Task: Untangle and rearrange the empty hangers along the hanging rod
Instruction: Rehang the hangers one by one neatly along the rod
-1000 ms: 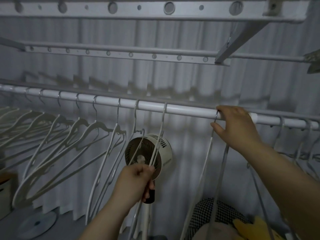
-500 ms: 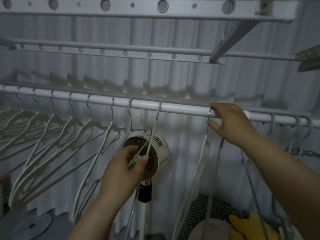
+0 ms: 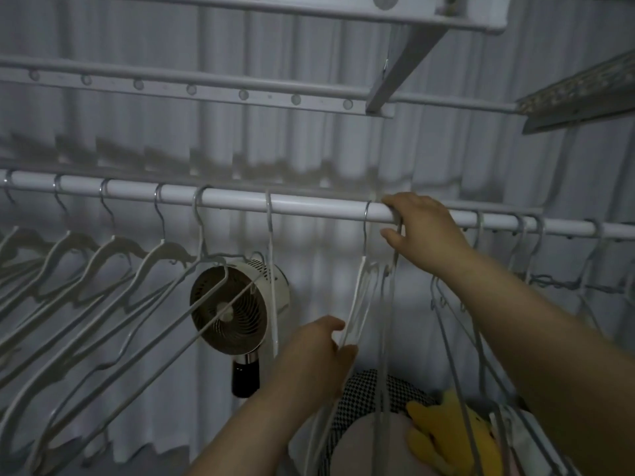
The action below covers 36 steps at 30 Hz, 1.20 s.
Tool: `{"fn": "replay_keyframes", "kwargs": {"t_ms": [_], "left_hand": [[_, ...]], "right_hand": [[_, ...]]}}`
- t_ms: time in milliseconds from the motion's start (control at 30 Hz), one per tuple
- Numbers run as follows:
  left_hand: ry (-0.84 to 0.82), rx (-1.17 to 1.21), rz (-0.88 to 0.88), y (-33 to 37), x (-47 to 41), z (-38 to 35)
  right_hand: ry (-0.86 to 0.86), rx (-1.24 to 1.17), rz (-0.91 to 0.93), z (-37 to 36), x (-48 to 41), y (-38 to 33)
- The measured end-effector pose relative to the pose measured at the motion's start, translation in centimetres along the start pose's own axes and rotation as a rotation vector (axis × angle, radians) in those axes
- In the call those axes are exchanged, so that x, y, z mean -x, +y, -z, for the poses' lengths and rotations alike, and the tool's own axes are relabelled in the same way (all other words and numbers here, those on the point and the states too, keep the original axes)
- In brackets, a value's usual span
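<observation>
Since only the head view is on hand, every item is listed from it.

Item one: white tubular hanging rod (image 3: 309, 206), running level across the frame and carrying every hanger.

Item two: row of pale moulded plastic hangers (image 3: 113, 266), hooked along the rod's left end, evenly spaced, shoulders overlapping and slanting leftward.

Item three: single thin white wire hanger (image 3: 271, 269), hanging alone near the rod's middle, in front of a small round cream fan (image 3: 233, 304).

Item four: pair of thin white hangers (image 3: 359, 280), just right of the middle, bodies close together and crossing below their hooks. This appears to be the tangle in hand.

Item five: cluster of thin grey-white hangers (image 3: 522, 242), bunched toward the rod's right end, lower parts crossing.

Hands: left hand (image 3: 316, 355) pinches the lower arm of the pair's nearer hanger between thumb and fingers. Right hand (image 3: 426, 231) is curled over the rod beside the pair's hooks, thumb beneath. Whether it also nips a hook cannot be told.

Handling, as judged: light, thin, springy frames that flex and swing freely. The hooks likely slide easily on the rod and snag one another. The best hold is probably the neck just under the hook, for lifting off or sliding. A second hold low on one arm would steer the body clear. Pulling on an arm alone may bend it or drag its neighbour.

Below the rod: black-and-white checked cloth (image 3: 364, 400) and a yellow soft item (image 3: 443, 427).
</observation>
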<state>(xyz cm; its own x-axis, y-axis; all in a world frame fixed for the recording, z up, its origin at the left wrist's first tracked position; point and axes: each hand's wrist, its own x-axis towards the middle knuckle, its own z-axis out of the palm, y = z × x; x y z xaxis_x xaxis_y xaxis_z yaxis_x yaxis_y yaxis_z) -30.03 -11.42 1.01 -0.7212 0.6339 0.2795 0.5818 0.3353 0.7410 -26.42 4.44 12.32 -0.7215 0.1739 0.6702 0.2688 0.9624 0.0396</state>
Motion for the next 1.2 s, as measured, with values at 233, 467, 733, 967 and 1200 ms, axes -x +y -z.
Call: {"fn": "replay_keyframes", "kwargs": {"t_ms": [233, 467, 733, 967, 1200], "left_hand": [[0.085, 0.012, 0.040, 0.4, 0.0, -0.8], [0.177, 0.031, 0.070, -0.6, 1.2, 0.1], [0.228, -0.038, 0.092, -1.1, 1.3, 0.8], [0.262, -0.089, 0.108, -1.8, 1.2, 1.8], [0.251, -0.083, 0.126, -2.3, 1.4, 2.7]], "right_hand": [[0.016, 0.007, 0.033, -0.2, 0.4, 1.4], [0.022, -0.018, 0.032, -0.2, 0.7, 1.3], [0.007, -0.031, 0.049, -0.1, 0.5, 0.6], [-0.020, -0.025, 0.063, -0.2, 0.3, 0.0], [-0.018, -0.013, 0.068, -0.3, -0.1, -0.6]]}}
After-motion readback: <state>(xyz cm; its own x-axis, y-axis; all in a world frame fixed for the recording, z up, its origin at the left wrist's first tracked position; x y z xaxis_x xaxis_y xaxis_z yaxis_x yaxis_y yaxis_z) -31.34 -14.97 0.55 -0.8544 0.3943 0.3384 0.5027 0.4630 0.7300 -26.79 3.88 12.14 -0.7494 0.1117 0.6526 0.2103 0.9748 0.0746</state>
